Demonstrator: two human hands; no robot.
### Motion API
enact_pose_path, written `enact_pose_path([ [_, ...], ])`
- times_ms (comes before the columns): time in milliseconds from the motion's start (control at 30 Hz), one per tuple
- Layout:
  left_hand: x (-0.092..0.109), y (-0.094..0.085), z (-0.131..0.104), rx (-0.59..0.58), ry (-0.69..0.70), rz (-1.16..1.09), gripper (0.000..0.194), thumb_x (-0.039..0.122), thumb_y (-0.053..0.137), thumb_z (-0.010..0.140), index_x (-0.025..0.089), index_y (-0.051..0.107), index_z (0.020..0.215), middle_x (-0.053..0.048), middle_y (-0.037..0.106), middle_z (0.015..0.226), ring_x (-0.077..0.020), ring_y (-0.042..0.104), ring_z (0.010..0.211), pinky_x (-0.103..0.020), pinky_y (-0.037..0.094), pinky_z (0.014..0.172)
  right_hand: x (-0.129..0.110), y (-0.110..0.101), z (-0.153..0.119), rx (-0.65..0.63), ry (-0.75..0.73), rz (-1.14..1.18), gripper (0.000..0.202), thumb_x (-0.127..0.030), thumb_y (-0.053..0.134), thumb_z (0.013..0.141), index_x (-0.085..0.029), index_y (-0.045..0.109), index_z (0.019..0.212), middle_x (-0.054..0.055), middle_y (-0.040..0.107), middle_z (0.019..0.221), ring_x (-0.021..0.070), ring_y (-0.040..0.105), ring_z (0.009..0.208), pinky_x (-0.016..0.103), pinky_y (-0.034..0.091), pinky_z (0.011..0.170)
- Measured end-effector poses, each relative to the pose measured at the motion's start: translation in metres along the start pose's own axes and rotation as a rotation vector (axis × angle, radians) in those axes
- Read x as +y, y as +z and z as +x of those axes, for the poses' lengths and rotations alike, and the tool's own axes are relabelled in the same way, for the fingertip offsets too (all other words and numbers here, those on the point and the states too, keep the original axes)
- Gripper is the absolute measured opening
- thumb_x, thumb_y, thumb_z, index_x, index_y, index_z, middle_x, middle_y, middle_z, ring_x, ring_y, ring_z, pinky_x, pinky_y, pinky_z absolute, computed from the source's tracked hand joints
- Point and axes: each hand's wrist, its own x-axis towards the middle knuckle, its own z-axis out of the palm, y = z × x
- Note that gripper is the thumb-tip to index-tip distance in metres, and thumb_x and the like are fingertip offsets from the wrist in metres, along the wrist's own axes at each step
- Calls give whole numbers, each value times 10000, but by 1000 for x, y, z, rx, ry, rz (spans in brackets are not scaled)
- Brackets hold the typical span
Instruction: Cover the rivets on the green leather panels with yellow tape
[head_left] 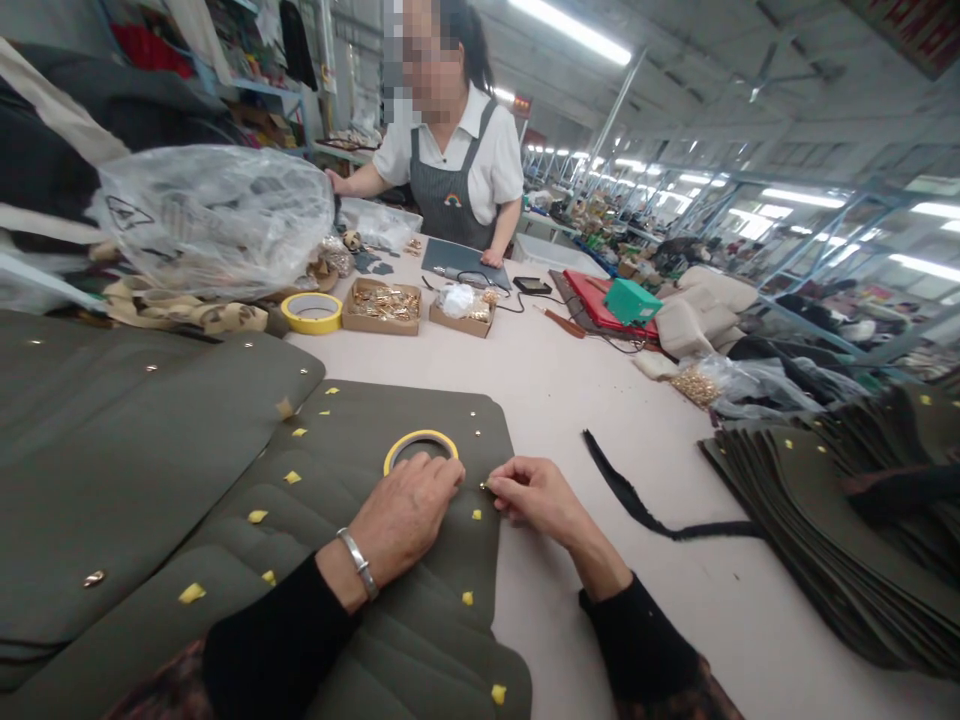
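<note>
A stack of dark olive panels (420, 400) lies in front of me, dotted with small yellow tape pieces (257, 516) and a few metal studs (478, 433). My left hand (409, 515), with a silver bracelet at the wrist, has its fingers curled round the near edge of a yellow tape roll (397, 441) that lies flat on the panel. At the panel's right edge, my right hand (536, 495) pinches thumb and forefinger together over a tiny yellow piece beside a stud.
More olive panels (810, 500) are piled at the right, near a black strip (630, 500). Beyond stand boxes of metal parts (381, 306), another tape roll (311, 312), a plastic bag (217, 215) and a green box (631, 301). Across the table stands a person in an apron (454, 190).
</note>
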Motion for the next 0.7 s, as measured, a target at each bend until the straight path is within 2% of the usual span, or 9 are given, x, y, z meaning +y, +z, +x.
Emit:
enact_pose_path([
  [267, -1, 1, -1, -19, 15, 2, 185, 117, 383, 946, 199, 545, 980, -42, 604, 893, -221, 512, 873, -349, 414, 753, -9, 8, -3, 44, -220, -461, 148, -142, 570, 770, -178, 702, 714, -10, 686, 622, 127, 601, 579, 212, 403, 539],
  [433, -3, 4, 0, -32, 26, 13, 190, 152, 358, 967, 200, 542, 969, -44, 603, 904, -221, 500, 866, -352, 409, 749, -15, 12, 0, 44, -272, -663, 150, -114, 583, 792, -186, 710, 755, 15, 726, 716, 147, 638, 652, 229, 409, 614],
  [533, -2, 5, -1, -29, 23, 22, 187, 152, 359, 964, 198, 540, 972, -50, 601, 909, -225, 496, 867, -359, 413, 756, -16, 9, -1, 48, -276, -741, 121, -176, 627, 822, -192, 707, 912, 18, 713, 701, 169, 633, 649, 249, 409, 620],
  [600, -2, 5, -1, -22, 16, 24, 190, 143, 361, 958, 196, 540, 988, -55, 597, 913, -229, 495, 871, -364, 415, 760, -13, 3, -3, 87, -291, -737, 238, -219, 656, 833, -180, 657, 1068, 2, 688, 666, 172, 621, 620, 253, 417, 612],
  [633, -2, 6, -1, -17, 14, 22, 191, 139, 362, 955, 194, 540, 996, -57, 595, 914, -232, 494, 874, -365, 416, 762, -10, 1, -4, 110, -315, -719, 249, -227, 650, 847, -175, 638, 1090, -3, 679, 668, 167, 617, 619, 250, 424, 617],
  [700, -3, 7, -1, -5, 13, 12, 192, 138, 362, 953, 192, 539, 1006, -61, 590, 918, -236, 493, 881, -368, 418, 767, -6, -5, -7, 124, -411, -685, 132, -203, 607, 884, -178, 649, 1006, 6, 679, 724, 154, 620, 666, 243, 445, 660],
])
